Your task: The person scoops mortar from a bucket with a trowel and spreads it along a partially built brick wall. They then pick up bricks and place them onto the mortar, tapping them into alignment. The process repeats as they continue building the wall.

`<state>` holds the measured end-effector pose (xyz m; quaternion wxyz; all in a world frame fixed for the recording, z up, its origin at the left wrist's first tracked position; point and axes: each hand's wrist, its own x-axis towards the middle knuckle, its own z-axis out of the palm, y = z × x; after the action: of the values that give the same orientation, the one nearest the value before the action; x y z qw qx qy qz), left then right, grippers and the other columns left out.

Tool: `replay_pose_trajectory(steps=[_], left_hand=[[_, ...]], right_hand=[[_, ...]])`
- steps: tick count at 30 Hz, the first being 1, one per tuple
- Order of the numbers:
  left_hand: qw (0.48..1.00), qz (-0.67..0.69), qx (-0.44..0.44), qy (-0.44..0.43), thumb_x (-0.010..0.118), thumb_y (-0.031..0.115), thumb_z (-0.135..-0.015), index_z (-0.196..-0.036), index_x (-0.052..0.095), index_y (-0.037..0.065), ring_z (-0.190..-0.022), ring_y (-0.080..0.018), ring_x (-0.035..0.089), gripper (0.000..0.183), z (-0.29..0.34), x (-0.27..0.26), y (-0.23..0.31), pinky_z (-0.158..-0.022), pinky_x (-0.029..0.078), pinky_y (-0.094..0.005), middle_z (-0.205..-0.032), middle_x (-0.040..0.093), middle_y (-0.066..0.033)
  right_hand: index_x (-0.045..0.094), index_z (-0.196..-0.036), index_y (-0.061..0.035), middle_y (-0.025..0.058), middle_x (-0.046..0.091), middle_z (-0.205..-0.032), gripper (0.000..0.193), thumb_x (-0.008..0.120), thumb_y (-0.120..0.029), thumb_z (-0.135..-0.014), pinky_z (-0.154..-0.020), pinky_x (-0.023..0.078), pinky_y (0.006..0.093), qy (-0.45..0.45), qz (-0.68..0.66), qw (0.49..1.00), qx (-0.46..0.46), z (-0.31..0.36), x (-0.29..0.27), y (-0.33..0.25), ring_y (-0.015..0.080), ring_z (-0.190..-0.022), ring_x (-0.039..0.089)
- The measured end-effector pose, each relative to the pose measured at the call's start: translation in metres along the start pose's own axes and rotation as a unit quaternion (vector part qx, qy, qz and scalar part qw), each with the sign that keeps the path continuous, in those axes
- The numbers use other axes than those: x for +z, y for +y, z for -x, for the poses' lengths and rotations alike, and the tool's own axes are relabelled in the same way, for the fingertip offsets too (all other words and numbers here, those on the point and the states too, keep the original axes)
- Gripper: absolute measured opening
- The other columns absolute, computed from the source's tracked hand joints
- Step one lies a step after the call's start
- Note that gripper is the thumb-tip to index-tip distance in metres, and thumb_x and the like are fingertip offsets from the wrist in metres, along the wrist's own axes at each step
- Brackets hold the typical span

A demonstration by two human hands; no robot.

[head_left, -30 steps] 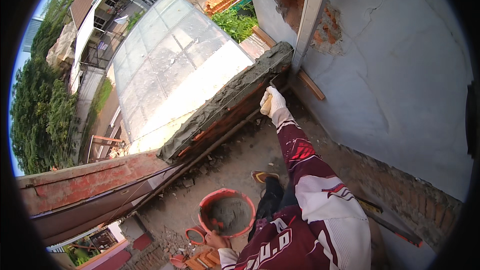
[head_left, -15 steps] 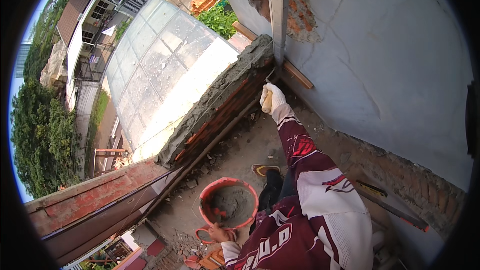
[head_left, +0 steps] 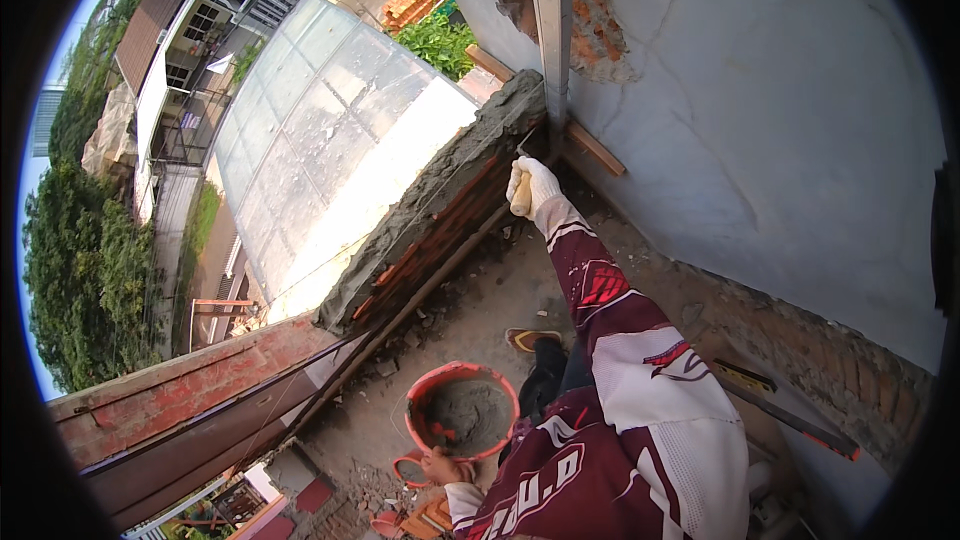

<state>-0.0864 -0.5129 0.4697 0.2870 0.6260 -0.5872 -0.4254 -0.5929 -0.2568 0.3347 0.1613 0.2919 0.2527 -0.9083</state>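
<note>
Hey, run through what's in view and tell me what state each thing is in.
Right hand: gloved, closed around a pale tool handle.
Left hand: bare, at the bucket's rim; firmness of grip unclear.
Bucket: mouth up, partly filled with grey mortar.
Low brick wall: topped with rough grey mortar.
Plastered wall: cracked, broken away in a patch.
Translucent roof: scattered with pale specks.

Down it's looked from the wearer's head, steeply, through a fisheye: the right sleeve (head_left: pixel 650 380) is caught close, the mortar bucket (head_left: pixel 470 371) farther below, and distant trees (head_left: pixel 80 280) are squeezed against the left rim.
</note>
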Motion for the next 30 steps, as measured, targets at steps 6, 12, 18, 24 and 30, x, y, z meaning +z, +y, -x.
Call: replay_pose_trajectory(steps=[6, 12, 18, 24, 30], left_hand=[[0.998, -0.061, 0.014, -0.014, 0.065, -0.006, -0.070, -0.071, 0.044, 0.003, -0.062, -0.0150, 0.043, 0.023, -0.012, -0.008, -0.015, -0.057, 0.041, -0.0340, -0.067, 0.043, 0.0000], [0.994, -0.085, 0.048, -0.051, 0.067, -0.004, -0.072, -0.073, 0.048, 0.003, -0.065, -0.0160, 0.049, 0.020, -0.020, -0.007, -0.016, -0.060, 0.044, -0.0350, -0.072, 0.051, -0.0022], [0.997, -0.016, 0.008, -0.078, 0.065, -0.008, -0.072, -0.075, 0.047, 0.002, -0.063, -0.0173, 0.055, 0.021, -0.009, 0.040, 0.006, -0.056, 0.046, -0.0347, -0.073, 0.055, -0.0048], [0.990, 0.008, 0.088, -0.106, 0.063, -0.007, -0.073, -0.075, 0.045, 0.004, -0.063, -0.0159, 0.058, 0.021, -0.009, 0.091, 0.015, -0.056, 0.046, -0.0305, -0.070, 0.056, -0.0043], [0.971, 0.058, 0.137, -0.189, 0.058, -0.009, -0.073, -0.113, 0.069, -0.010, -0.067, -0.0056, 0.053, 0.041, 0.015, 0.136, 0.068, -0.061, 0.042, -0.0225, -0.095, 0.070, -0.0018]], right_hand=[[0.054, -0.102, -0.0128, 0.0015, 0.057, -0.076, 0.013, 0.065, -0.018, -0.096, -0.052, 0.051, 0.0357, 0.066, -0.017, 0.996, 0.065, 0.045, 0.008, 0.049, 0.0158, -0.058, 0.056], [0.049, -0.102, -0.0143, 0.0037, 0.056, -0.075, 0.021, 0.068, -0.017, -0.092, -0.052, 0.054, 0.0430, 0.084, -0.037, 0.995, 0.050, 0.029, 0.050, 0.074, 0.0194, -0.056, 0.058], [0.050, -0.102, -0.0117, 0.0047, 0.058, -0.078, 0.020, 0.068, -0.018, -0.093, -0.053, 0.056, 0.0392, -0.014, 0.117, 0.987, 0.106, 0.112, 0.034, 0.086, 0.0185, -0.059, 0.060], [0.064, -0.114, -0.0014, 0.0159, 0.071, -0.090, 0.030, 0.067, -0.021, -0.090, -0.069, 0.060, 0.0419, -0.266, 0.636, 0.710, 0.145, 0.256, 0.001, 0.052, 0.0275, -0.077, 0.073], [0.068, -0.117, 0.0021, 0.0232, 0.073, -0.109, 0.037, 0.063, -0.018, -0.086, -0.089, 0.057, 0.0477, -0.306, 0.886, 0.339, 0.077, 0.290, 0.015, 0.036, 0.0384, -0.105, 0.072]])
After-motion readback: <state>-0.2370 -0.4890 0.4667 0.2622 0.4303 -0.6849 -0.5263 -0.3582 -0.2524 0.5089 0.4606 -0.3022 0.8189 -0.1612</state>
